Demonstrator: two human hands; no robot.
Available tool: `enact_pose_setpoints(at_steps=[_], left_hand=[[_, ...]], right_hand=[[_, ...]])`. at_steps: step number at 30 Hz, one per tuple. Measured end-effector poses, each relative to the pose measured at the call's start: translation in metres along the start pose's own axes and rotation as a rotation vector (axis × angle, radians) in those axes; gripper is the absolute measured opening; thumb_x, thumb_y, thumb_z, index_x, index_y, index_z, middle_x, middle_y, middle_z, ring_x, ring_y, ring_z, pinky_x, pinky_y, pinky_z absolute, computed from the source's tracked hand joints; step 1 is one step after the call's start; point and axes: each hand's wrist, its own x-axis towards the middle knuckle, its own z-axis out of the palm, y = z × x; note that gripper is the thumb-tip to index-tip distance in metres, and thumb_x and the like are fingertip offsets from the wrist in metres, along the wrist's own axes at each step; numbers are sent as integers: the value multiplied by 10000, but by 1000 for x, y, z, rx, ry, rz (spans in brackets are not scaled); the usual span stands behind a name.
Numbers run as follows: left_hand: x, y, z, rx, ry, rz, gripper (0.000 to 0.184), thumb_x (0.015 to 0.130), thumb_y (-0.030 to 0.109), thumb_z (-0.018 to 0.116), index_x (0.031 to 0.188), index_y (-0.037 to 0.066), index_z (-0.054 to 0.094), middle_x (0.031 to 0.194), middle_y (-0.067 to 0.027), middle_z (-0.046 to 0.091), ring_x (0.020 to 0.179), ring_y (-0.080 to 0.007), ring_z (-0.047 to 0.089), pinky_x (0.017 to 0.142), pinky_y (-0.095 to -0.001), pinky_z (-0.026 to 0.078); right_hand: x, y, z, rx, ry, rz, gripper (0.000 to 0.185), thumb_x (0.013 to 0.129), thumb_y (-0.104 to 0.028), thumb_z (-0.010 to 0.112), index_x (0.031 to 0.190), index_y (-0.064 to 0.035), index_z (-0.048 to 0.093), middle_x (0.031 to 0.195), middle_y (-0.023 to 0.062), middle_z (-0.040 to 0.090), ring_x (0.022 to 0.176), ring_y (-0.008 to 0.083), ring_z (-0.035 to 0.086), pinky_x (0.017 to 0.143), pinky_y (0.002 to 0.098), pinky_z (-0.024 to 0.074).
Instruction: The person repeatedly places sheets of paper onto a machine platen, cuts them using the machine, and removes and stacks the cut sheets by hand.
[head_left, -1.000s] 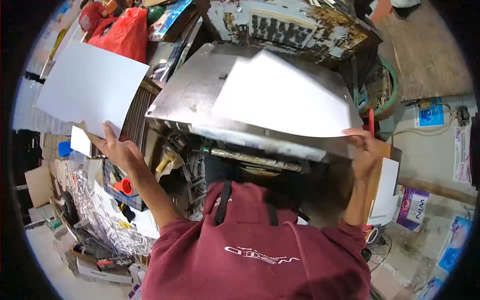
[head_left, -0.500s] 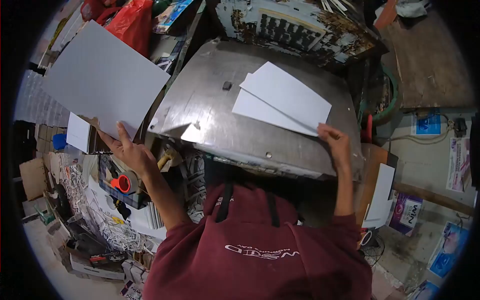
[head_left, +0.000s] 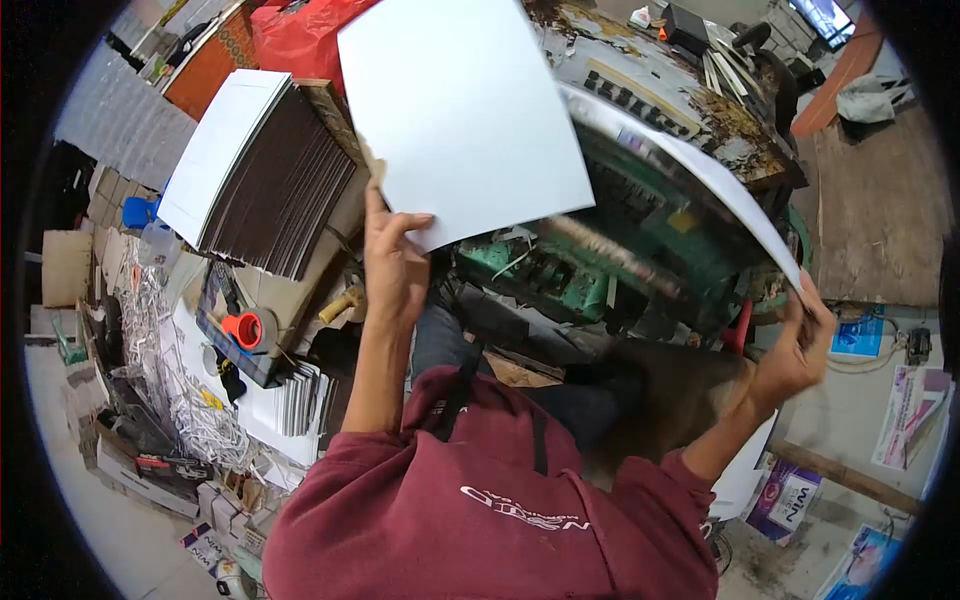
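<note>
My left hand (head_left: 395,258) pinches the lower left corner of a large white sheet of card (head_left: 460,120), held up in front of me. A torn brown patch shows on that sheet's left edge. At the right, my right hand (head_left: 797,345) is closed on the end of a white card piece (head_left: 725,180), which is seen nearly edge-on and reaches behind the large card. Below and between the cards lies a green machine (head_left: 570,262) with its inner parts exposed, partly blurred.
A tall stack of white-topped card (head_left: 285,175) with dark edges stands at the left. Near it are a tape roll with an orange core (head_left: 246,330) and a heap of paper strips (head_left: 175,370). A rusty painted machine part (head_left: 640,65) rises at the back.
The large card has moved right with my left hand. My right hand has lifted card off the metal plate and moved right. The plate has swung away, exposing the green machine.
</note>
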Motion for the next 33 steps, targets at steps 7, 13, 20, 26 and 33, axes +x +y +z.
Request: enact_pose_setpoints(at_steps=[7, 13, 20, 26, 33], left_hand=[[-10, -15, 33, 28, 34, -89, 457, 1010, 190, 519, 1436, 64, 413, 1308, -32, 544, 1136, -139, 545, 1011, -322, 432], [-19, -35, 26, 293, 7, -7, 309, 1053, 293, 510, 1182, 37, 626, 1089, 2, 654, 994, -58, 551, 899, -243, 425], [-17, -40, 24, 296, -92, -113, 267, 1001, 195, 609, 1194, 13, 579, 1041, -37, 668, 911, -71, 611, 797, -230, 490], [-21, -53, 26, 275, -217, -148, 380, 965, 114, 643, 1286, 20, 465, 1113, -84, 656, 990, -109, 626, 872, -260, 497], [-22, -53, 29, 336, -112, 72, 328, 1062, 225, 478, 1289, -10, 500, 1172, -64, 614, 1039, -109, 568, 955, -288, 434]], right_hand=[[-21, -9, -37, 35, 109, 299, 185, 976, -5, 587, 1142, 54, 646, 1179, 128, 701, 536, 78, 584, 465, 174, 419], [-30, -1, -43, 121, 87, 485, 220, 978, -53, 615, 1172, 45, 650, 1112, 107, 718, 503, 55, 555, 425, 167, 315], [-45, 33, -69, 42, 42, 590, 221, 978, -64, 618, 1177, 24, 660, 1001, 112, 732, 550, 76, 605, 438, 182, 363], [-52, 44, -106, -106, -109, 654, 329, 1051, -196, 504, 1262, 13, 645, 1215, 98, 689, 866, 185, 722, 640, 242, 534], [-41, 42, -189, 16, 239, 532, 286, 1024, -101, 529, 1220, 90, 613, 1221, 198, 658, 1062, 276, 675, 897, 325, 545]])
